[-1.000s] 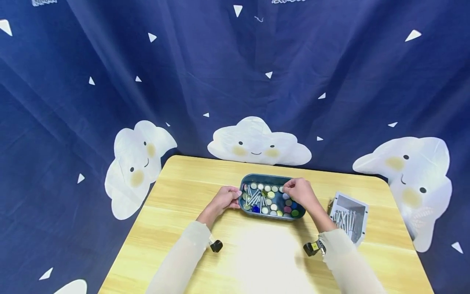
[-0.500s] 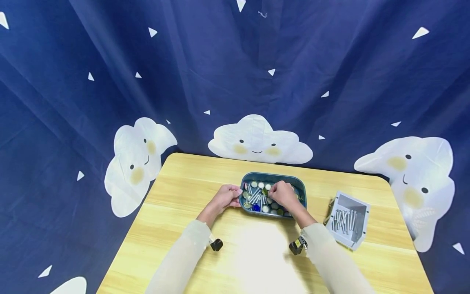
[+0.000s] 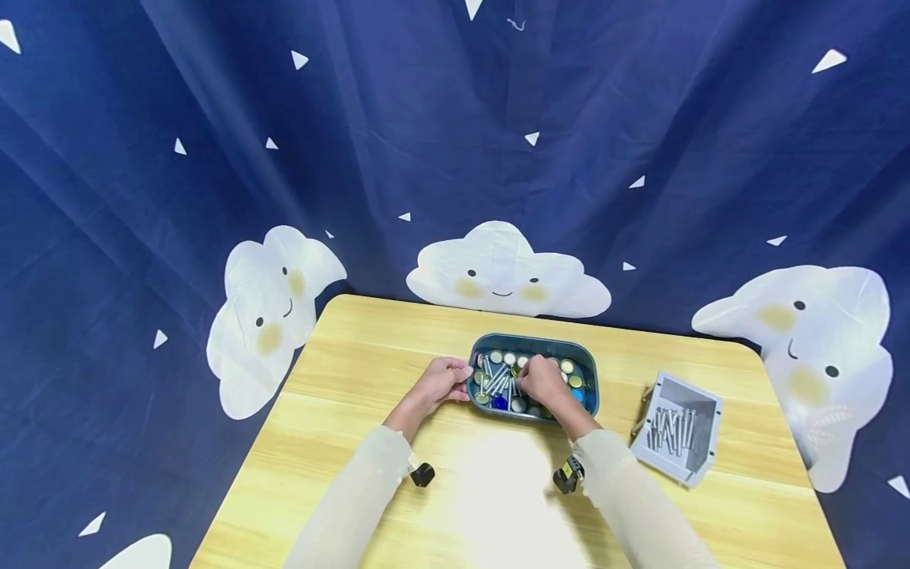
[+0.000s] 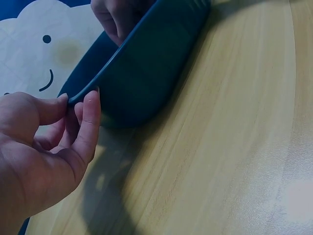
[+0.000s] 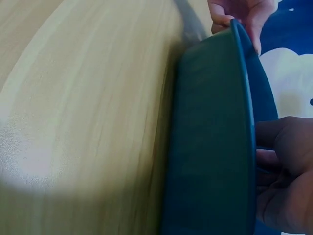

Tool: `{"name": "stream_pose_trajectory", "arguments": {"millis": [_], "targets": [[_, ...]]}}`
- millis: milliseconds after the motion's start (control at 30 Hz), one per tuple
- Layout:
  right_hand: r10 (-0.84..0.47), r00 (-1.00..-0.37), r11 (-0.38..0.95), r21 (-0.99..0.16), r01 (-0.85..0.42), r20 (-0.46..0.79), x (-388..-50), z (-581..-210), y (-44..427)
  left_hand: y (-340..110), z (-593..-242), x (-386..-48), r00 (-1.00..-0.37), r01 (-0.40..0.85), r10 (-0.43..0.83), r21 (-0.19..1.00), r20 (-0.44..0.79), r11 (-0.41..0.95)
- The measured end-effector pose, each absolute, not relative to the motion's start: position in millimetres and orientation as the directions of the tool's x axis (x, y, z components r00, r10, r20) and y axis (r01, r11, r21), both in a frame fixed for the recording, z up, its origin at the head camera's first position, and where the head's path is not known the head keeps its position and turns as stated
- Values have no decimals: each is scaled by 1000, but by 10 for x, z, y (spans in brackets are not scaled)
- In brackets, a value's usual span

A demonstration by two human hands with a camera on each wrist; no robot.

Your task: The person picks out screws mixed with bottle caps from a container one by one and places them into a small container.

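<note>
A dark teal tub (image 3: pixel 592 371) with rounded corners stands on the table. In it lie silver bolts (image 3: pixel 498 381) at the left and round caps in white, yellow, green and blue, among them a dark blue cap (image 3: pixel 501 402). My left hand (image 3: pixel 442 381) pinches the tub's left rim between thumb and fingers, as the left wrist view shows closely. My right hand (image 3: pixel 546 382) reaches down into the tub's middle, its fingers bent beside the bolts. In the right wrist view the tub's wall hides those fingertips, so whether they hold anything does not show.
To the right of the tub sits a grey open bin (image 3: pixel 704 411) with several silver bolts (image 3: pixel 671 431) in it. The wooden table (image 3: pixel 384 340) ends at the back against a dark blue curtain (image 3: pixel 455 142) printed with clouds.
My right hand has moved left from the tub's right end to its middle, near the bolts, uncovering caps at the right. My left hand has kept its hold on the rim.
</note>
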State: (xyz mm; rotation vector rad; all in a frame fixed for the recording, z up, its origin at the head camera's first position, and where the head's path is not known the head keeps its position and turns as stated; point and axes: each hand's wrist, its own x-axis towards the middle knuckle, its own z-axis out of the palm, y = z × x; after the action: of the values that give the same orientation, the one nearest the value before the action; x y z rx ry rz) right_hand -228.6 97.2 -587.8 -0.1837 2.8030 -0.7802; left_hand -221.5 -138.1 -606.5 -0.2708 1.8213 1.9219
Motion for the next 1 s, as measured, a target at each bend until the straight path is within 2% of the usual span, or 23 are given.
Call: {"name": "stream_pose_trajectory", "arguments": {"millis": [467,767,900,1000], "targets": [[-77,-969,855,-516,56,-234,-2304,-5962,887,-1381,-6067,-2183,-869,-454,226,891,-440,-10],[-65,-960,875,-479,76,-271,-2320,-5925,867,-1385,-6091,-2197,-867,-461,220,887,-447,-16],[-66,-941,832,-539,132,-332,-2342,-5897,906,-1383,-6092,-2212,-870,-456,220,890,-442,-12],[-61,-912,752,-620,225,-406,-2357,-5872,942,-1389,-6091,-2219,-870,-454,218,891,-442,-7]]}}
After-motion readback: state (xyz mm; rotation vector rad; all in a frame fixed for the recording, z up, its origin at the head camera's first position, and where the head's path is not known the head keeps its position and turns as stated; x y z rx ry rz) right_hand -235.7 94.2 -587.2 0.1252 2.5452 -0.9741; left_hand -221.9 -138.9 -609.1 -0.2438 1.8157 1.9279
